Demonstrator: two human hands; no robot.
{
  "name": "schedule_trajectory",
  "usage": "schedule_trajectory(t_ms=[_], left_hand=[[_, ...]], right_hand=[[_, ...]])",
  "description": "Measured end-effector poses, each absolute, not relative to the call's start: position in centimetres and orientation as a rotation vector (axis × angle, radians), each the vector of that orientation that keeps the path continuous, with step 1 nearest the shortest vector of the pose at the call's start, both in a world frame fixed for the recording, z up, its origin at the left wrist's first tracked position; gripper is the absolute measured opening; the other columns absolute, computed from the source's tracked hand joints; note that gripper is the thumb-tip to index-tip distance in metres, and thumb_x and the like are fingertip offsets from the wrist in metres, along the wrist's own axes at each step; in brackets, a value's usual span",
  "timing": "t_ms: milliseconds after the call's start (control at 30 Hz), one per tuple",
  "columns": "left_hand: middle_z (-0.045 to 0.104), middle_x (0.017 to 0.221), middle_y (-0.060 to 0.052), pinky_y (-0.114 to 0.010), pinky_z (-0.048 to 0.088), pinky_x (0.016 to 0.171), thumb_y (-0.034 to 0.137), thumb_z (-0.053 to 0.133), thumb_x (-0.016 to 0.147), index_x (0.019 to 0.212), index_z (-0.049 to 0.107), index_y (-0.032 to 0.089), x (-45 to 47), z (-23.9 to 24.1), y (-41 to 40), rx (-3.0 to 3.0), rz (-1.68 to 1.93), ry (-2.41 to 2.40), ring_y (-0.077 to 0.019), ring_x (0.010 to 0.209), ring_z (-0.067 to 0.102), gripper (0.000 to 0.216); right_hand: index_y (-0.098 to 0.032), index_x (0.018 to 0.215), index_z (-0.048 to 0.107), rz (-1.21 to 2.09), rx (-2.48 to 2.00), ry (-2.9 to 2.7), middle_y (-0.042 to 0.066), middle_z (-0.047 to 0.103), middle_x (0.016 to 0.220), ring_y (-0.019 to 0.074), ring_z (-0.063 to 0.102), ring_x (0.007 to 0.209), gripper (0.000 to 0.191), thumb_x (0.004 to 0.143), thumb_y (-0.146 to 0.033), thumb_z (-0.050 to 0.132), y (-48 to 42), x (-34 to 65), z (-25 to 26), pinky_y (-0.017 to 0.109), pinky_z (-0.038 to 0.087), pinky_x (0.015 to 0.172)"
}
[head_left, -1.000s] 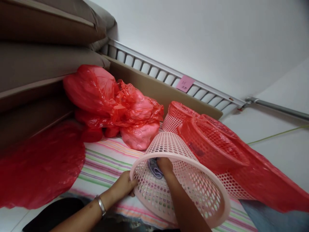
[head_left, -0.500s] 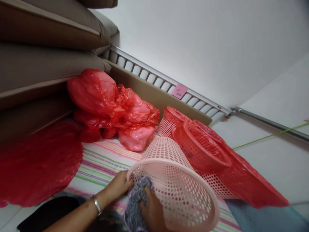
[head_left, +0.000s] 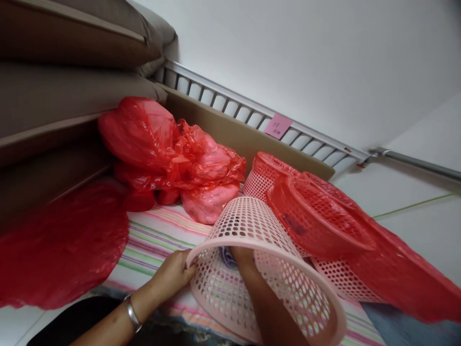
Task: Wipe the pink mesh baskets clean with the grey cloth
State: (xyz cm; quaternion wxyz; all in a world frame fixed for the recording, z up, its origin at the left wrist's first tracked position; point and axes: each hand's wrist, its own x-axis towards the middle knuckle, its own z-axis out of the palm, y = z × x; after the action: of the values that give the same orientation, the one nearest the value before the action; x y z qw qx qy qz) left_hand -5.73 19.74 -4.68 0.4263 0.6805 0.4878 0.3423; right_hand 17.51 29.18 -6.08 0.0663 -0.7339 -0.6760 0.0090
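basket: a pale pink perforated basket (head_left: 248, 241) lies on its side on a striped sheet (head_left: 154, 240), directly in front of the person.
long axis: its wide mouth opens toward the wearer; its narrower base points away, slightly left.
left hand: the left hand (head_left: 176, 271) pinches the rim at its left edge, thumb toward the opening.
right hand: the right hand (head_left: 243, 257) reaches through the mouth, deeper toward the base than the left, and seems closed on a bunched cloth (head_left: 227, 258); its fingertips are hidden.
around it: knotted red bags (head_left: 205, 166) beyond to the left; red-wrapped baskets (head_left: 320, 221) just to the right.
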Motion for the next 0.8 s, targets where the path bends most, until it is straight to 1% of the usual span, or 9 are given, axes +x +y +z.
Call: schedule_trajectory(t_ms=[133, 267, 333, 400, 467, 533, 633, 733, 800], left_hand=[[0.065, 0.062, -0.001, -0.023, 0.041, 0.055, 0.016, 0.044, 0.073, 0.073, 0.064, 0.015, -5.5, -5.0, 20.2, 1.641, 0.853, 1.244, -0.0173, 0.060, 0.060, 0.020], [0.071, 0.082, -0.005, -0.026, 0.049, 0.064, 0.027, 0.057, 0.076, 0.096, 0.066, 0.016, -4.8, -6.2, 20.0, 1.523, 0.861, 1.112, -0.0191, 0.071, 0.064, 0.024], [0.069, 0.076, -0.005, -0.025, 0.049, 0.054, 0.038, 0.060, 0.076, 0.102, 0.063, 0.016, -4.1, -7.3, 19.4, 1.376, 0.752, 1.025, -0.0172, 0.059, 0.064, 0.034], [0.062, 0.059, -0.001, -0.022, 0.044, 0.039, 0.049, 0.055, 0.079, 0.098, 0.060, 0.013, -3.3, -8.5, 18.8, 1.236, 0.637, 0.997, -0.0139, 0.042, 0.058, 0.041], [0.056, 0.050, 0.001, -0.020, 0.041, 0.035, 0.054, 0.049, 0.081, 0.091, 0.057, 0.012, -2.6, -9.5, 18.4, 1.176, 0.621, 0.989, -0.0129, 0.036, 0.055, 0.044], [0.055, 0.047, 0.002, -0.020, 0.042, 0.035, 0.054, 0.048, 0.081, 0.089, 0.055, 0.013, -2.1, -10.1, 18.2, 1.176, 0.658, 0.984, -0.0131, 0.036, 0.056, 0.043], [0.054, 0.044, 0.004, -0.021, 0.044, 0.036, 0.051, 0.049, 0.082, 0.094, 0.054, 0.014, -1.8, -10.4, 18.3, 1.203, 0.700, 0.995, -0.0140, 0.036, 0.056, 0.039], [0.052, 0.041, 0.004, -0.024, 0.045, 0.037, 0.049, 0.049, 0.082, 0.094, 0.055, 0.014, -1.7, -10.0, 18.6, 1.208, 0.716, 1.005, -0.0161, 0.037, 0.056, 0.037], [0.060, 0.049, 0.000, -0.029, 0.052, 0.049, 0.046, 0.051, 0.081, 0.093, 0.057, 0.015, -1.7, -9.5, 18.6, 1.236, 0.771, 0.977, -0.0190, 0.050, 0.062, 0.034]], right_hand=[[-0.025, 0.131, 0.050, 0.052, -2.219, -2.012, 0.005, 0.064, 0.117, 0.0249, 0.052, 0.113, 0.042, 0.090, -0.029, 0.039, 31.5, 18.4, -7.3, 0.037, 0.036, 0.098], [-0.023, 0.129, 0.053, 0.059, -2.226, -1.994, 0.006, 0.065, 0.115, 0.0243, 0.051, 0.116, 0.041, 0.090, -0.031, 0.040, 31.7, 18.8, -8.0, 0.036, 0.034, 0.100], [-0.024, 0.127, 0.055, 0.057, -2.223, -1.980, 0.005, 0.065, 0.114, 0.0234, 0.049, 0.118, 0.040, 0.091, -0.031, 0.038, 31.6, 18.9, -7.9, 0.035, 0.032, 0.102], [-0.025, 0.125, 0.056, 0.063, -2.215, -1.964, 0.005, 0.065, 0.115, 0.0226, 0.048, 0.120, 0.039, 0.091, -0.030, 0.037, 31.4, 19.0, -7.7, 0.035, 0.031, 0.103], [-0.024, 0.125, 0.056, 0.079, -2.210, -1.951, 0.006, 0.063, 0.117, 0.0225, 0.048, 0.121, 0.039, 0.091, -0.031, 0.036, 31.0, 18.8, -7.3, 0.034, 0.032, 0.102], [-0.022, 0.126, 0.054, 0.104, -2.210, -1.954, 0.008, 0.062, 0.120, 0.0231, 0.050, 0.119, 0.040, 0.090, -0.028, 0.037, 30.0, 18.5, -7.0, 0.033, 0.037, 0.098], [-0.017, 0.128, 0.050, 0.134, -2.225, -1.985, 0.011, 0.062, 0.119, 0.0234, 0.058, 0.109, 0.047, 0.082, -0.019, 0.043, 26.8, 17.5, -6.7, 0.030, 0.043, 0.088], [-0.014, 0.129, 0.048, 0.190, -2.259, -2.066, 0.014, 0.062, 0.117, 0.0234, 0.060, 0.105, 0.052, 0.078, -0.017, 0.045, 21.6, 16.2, -6.9, 0.029, 0.044, 0.087], [-0.016, 0.129, 0.049, 0.256, -2.258, -2.120, 0.013, 0.062, 0.118, 0.0230, 0.059, 0.107, 0.052, 0.077, -0.016, 0.045, 17.6, 15.4, -7.3, 0.028, 0.043, 0.090]])
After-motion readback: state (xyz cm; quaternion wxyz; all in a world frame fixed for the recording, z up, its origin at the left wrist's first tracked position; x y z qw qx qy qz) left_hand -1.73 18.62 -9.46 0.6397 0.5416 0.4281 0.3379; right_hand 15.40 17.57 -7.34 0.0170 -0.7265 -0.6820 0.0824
